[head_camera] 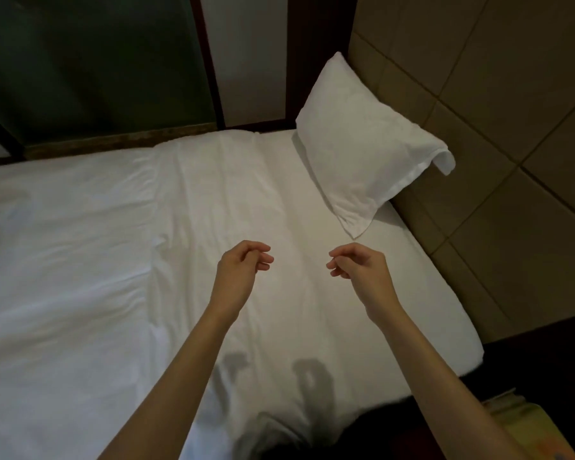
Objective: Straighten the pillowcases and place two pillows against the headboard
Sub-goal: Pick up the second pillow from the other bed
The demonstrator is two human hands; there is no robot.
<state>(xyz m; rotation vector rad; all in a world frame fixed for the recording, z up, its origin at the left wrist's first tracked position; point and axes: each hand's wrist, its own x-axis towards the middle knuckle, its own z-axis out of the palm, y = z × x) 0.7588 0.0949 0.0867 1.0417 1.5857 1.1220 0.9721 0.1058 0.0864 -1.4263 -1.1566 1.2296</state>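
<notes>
One white pillow (356, 144) leans against the padded tan headboard (498, 104) at the far right corner of the bed, its loose pillowcase end folded over at the right. My left hand (243, 267) and my right hand (359, 265) hover side by side above the white sheet (113, 260), below the pillow. Both hands hold nothing, with fingers loosely curled and apart. No second pillow is in view.
A dark wooden frame and a dark green panel (90, 61) run along the far side of the bed. The mattress edge (472, 356) ends at the right near the headboard. A yellowish object (528, 426) sits at the bottom right.
</notes>
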